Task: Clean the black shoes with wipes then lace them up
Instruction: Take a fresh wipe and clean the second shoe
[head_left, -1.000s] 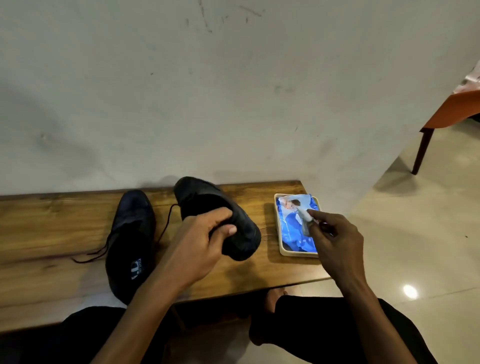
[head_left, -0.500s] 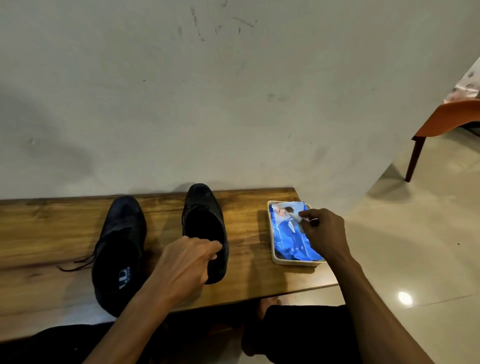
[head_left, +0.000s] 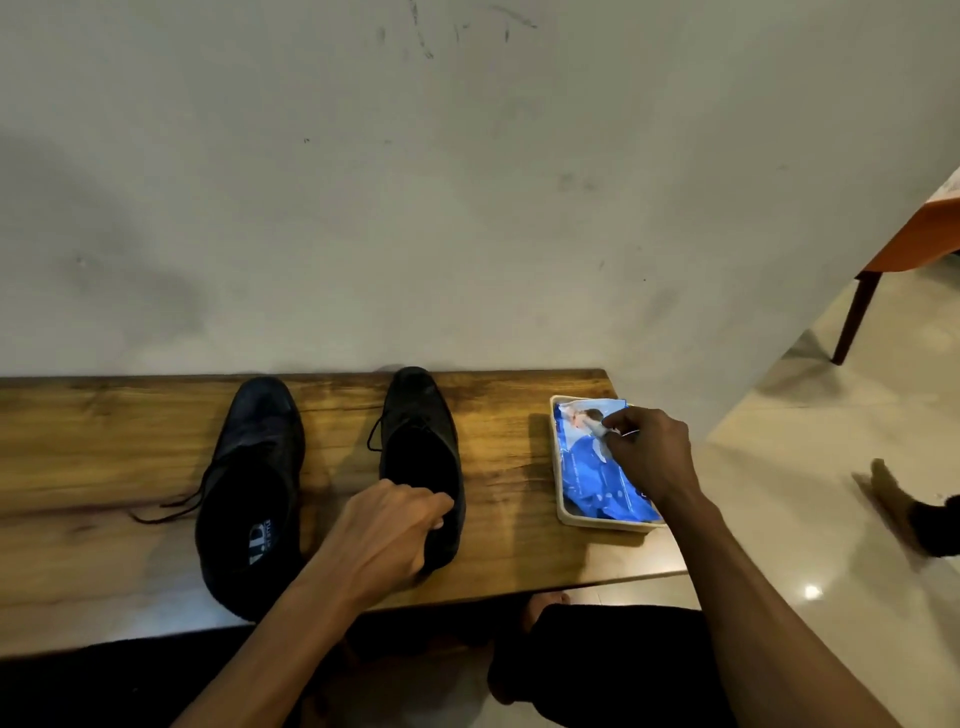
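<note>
Left hand (head_left: 387, 530): fingers curled over the heel rim of the right shoe (head_left: 423, 457), gripping it. A second ago this shoe was lifted and turned on its side; it now stands upright on the bench (head_left: 519, 545), toe to the wall, beside the left shoe (head_left: 249, 488).

Right hand (head_left: 647, 457): pinching a white tab at the top of the blue pack (head_left: 597, 478), which lies in a cream tray (head_left: 563, 512) at the bench's right end. It was at the same tab earlier.

Reading: shoe set down, probably to free both hands for opening the pack; no wipe drawn out yet, cleaning apparently not begun. Laces hang loose on both shoes.

Writing: left shoe insole, pale logo, seemingly "I.D"; smaller print illegible. Pack: picture at top, text unreadable.
</note>
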